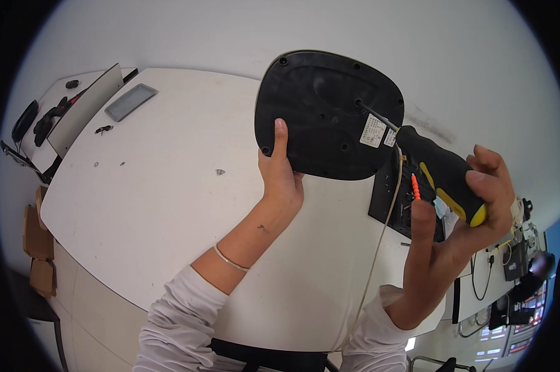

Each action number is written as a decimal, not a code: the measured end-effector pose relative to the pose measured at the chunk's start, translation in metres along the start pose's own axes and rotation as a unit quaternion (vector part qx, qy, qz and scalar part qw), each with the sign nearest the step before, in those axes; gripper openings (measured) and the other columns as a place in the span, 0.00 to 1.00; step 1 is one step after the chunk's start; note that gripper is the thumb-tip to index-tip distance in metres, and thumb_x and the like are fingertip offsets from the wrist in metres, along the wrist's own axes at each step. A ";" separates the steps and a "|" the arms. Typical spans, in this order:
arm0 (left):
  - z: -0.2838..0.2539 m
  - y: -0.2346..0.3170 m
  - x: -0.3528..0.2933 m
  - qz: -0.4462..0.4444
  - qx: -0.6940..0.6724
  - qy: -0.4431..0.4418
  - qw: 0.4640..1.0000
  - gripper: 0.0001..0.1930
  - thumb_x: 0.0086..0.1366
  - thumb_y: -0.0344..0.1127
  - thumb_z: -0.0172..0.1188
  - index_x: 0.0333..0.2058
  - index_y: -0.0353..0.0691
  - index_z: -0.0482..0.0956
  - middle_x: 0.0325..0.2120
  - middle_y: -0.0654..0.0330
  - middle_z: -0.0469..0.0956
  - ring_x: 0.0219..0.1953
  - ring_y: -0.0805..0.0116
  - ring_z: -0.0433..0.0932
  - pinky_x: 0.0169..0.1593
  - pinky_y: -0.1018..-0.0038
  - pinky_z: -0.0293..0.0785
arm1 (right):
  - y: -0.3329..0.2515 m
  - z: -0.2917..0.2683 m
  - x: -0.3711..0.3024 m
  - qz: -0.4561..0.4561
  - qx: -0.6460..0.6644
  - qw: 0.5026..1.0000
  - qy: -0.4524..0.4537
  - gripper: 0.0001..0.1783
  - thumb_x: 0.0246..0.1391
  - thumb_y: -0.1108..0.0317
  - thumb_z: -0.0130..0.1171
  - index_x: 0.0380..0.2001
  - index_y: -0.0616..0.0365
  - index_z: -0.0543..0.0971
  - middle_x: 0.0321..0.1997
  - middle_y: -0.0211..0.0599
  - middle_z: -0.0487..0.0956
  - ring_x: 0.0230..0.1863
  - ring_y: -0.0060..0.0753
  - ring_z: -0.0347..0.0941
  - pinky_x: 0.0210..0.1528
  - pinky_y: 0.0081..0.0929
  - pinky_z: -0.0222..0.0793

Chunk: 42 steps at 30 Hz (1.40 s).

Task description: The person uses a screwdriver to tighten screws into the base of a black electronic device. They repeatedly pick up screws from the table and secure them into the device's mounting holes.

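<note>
My left hand (281,162) grips the lower left edge of a black, rounded, flat-bottomed device (304,118), its thumb lying on the face turned toward me. Recessed screw holes and white labels (373,131) show on that face. In my right hand (456,217) is a screwdriver (441,170) with a black and yellow handle; my fingers bend around the handle's butt while the thumb stands away from it. The screwdriver's shaft slants up left, its tip at a hole in the upper right part of the device. Whether a screw sits there is hidden. A pale cord (379,248) hangs down near the device.
Behind my right hand, a black case (384,197) with small parts and an orange item stands on the white table (168,204). A grey tray (131,101) and black clip-like bits (104,129) lie far left. Cardboard boxes (39,232) stand at left; a person (528,282) sits far right.
</note>
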<state>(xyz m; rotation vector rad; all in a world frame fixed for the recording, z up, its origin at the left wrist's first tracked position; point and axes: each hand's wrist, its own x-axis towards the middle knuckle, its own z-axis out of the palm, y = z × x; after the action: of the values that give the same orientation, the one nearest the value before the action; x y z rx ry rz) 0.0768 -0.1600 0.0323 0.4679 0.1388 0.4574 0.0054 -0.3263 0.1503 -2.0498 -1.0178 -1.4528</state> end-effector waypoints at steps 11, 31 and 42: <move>-0.002 -0.001 0.001 -0.003 0.007 -0.007 1.000 0.35 0.58 0.56 0.59 0.57 0.42 0.60 0.53 0.59 0.67 0.54 0.67 0.69 0.52 0.71 0.72 | 0.001 -0.008 0.004 0.019 0.034 0.999 -0.014 0.21 0.52 0.75 0.57 0.50 0.58 0.67 0.53 0.50 0.70 0.54 0.44 0.69 0.55 0.35 0.69; 0.000 -0.001 -0.001 0.010 0.040 -0.004 0.999 0.40 0.57 0.61 0.57 0.57 0.37 0.59 0.54 0.56 0.66 0.55 0.64 0.67 0.58 0.67 0.67 | 0.000 -0.036 0.003 -0.005 -0.078 0.994 -0.074 0.20 0.53 0.75 0.55 0.52 0.62 0.72 0.53 0.47 0.71 0.54 0.38 0.70 0.53 0.31 0.73; 0.000 -0.003 -0.001 0.014 0.035 -0.001 0.999 0.38 0.57 0.60 0.57 0.56 0.37 0.61 0.52 0.57 0.68 0.54 0.65 0.69 0.57 0.67 0.68 | 0.003 -0.031 0.008 -0.044 -0.064 0.996 -0.048 0.21 0.51 0.77 0.56 0.51 0.62 0.72 0.49 0.49 0.73 0.54 0.45 0.70 0.51 0.35 0.74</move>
<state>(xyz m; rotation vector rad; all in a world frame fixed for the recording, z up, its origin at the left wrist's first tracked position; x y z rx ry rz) 0.0771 -0.1631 0.0307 0.5404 0.1461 0.4807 -0.0098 -0.3470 0.1693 -2.2095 -1.0912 -1.5116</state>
